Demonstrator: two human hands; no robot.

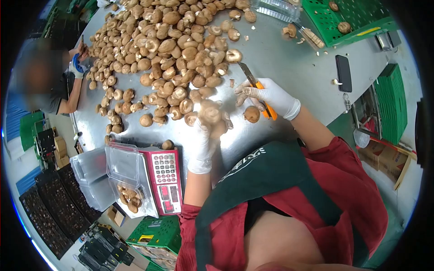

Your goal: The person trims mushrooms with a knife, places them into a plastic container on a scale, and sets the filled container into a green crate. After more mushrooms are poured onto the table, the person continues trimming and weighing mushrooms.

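While L hand (199, 149), ctr of frame, was curled around a mushroom (210, 113), R hand (276, 98) was closed on knife (270, 112); blade (247, 73) best stayed clear of L hand, imo.

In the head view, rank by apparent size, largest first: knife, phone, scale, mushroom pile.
1. Mushroom pile
2. Scale
3. Knife and phone, unranked: the knife looks longer but slimmer, and the right hand partly covers it.

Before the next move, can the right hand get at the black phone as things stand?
Probably yes: the tabletop between the right hand and the black phone looks free. The hand holds an orange-handled knife, though, which it might need to set down first.
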